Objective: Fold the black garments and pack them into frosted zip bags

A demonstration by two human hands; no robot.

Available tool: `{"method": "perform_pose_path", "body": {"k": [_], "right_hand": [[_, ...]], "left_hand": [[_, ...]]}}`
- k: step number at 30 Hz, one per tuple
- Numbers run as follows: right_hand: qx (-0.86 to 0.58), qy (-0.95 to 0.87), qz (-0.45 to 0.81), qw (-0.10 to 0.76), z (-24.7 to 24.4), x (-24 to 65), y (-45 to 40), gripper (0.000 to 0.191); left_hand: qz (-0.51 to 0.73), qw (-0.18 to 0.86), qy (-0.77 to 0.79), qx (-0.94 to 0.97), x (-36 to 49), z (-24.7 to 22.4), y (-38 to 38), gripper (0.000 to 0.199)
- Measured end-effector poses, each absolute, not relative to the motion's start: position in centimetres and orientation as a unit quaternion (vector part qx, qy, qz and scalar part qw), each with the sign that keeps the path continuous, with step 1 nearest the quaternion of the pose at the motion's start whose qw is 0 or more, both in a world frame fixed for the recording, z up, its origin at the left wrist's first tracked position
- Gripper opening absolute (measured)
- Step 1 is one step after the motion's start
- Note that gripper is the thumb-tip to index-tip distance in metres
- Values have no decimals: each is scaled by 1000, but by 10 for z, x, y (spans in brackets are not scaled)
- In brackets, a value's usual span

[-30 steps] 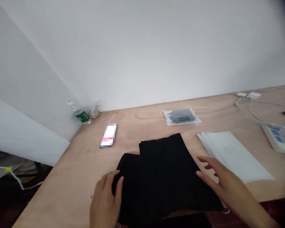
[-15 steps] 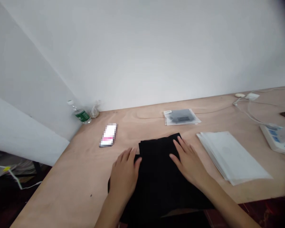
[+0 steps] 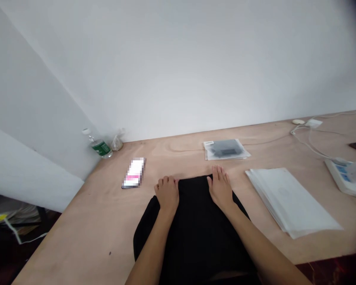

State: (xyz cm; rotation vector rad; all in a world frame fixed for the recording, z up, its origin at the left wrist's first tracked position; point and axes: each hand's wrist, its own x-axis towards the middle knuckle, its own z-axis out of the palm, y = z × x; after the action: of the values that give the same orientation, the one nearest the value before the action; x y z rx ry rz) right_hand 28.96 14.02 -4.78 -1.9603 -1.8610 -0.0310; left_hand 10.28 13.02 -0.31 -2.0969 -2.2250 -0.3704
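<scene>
A piece of black cloth, looking like a folded garment (image 3: pixel 198 229), lies on the table in front of me and runs down past the near edge. My left hand (image 3: pixel 168 194) is at its far left corner, fingers bent over the edge and thumb alongside, closed on the cloth. At the far right corner my right hand (image 3: pixel 221 188) rests flat, its fingers stretched past the far edge and the thumb on the fabric. Both forearms cover parts of the sides. The far edge between the hands looks fairly straight.
On the wooden table (image 3: pixel 86 233) are a phone (image 3: pixel 133 173), a water bottle (image 3: pixel 101 147), a small plastic bag (image 3: pixel 116 143), a packet with dark contents (image 3: pixel 226 149) and stacked translucent white bags (image 3: pixel 293 204). A power strip (image 3: pixel 341 174) and cables lie right. A wall stands behind.
My left hand has moved up and right to the far left corner, its fingers now bent. My right hand has shifted slightly left and flattened. The cloth's far edge is smoother and straighter.
</scene>
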Motion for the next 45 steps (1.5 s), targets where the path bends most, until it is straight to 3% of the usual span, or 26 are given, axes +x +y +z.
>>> {"method": "perform_pose_path", "body": {"k": [7, 13, 18, 24, 31, 36, 41, 45], "right_hand": [[-703, -681, -33, 201, -43, 283, 139, 53], [-667, -722, -35, 180, -33, 270, 127, 54], [-677, -716, -20, 166, -41, 271, 124, 53], [-713, -677, -7, 182, -47, 282, 126, 57], [-722, -642, 59, 249, -48, 285, 125, 59], [-709, -596, 149, 347, -25, 293, 142, 51], [-724, -409, 298, 469, -7, 337, 187, 44], [-686, -256, 453, 510, -13, 364, 213, 33]], "left_hand": [[-135, 42, -729, -670, 102, -3, 133, 32], [-148, 52, -681, -715, 123, 2, 108, 40], [-104, 5, -673, -732, 118, -21, 101, 56], [-85, -32, -655, -750, 95, -28, 111, 55], [-82, -41, -648, -756, 85, -27, 112, 52], [-81, -44, -658, -747, 89, -23, 112, 53], [-81, -59, -651, -752, 103, 4, 94, 59], [-78, -136, -522, -838, 115, 22, 62, 69]]}}
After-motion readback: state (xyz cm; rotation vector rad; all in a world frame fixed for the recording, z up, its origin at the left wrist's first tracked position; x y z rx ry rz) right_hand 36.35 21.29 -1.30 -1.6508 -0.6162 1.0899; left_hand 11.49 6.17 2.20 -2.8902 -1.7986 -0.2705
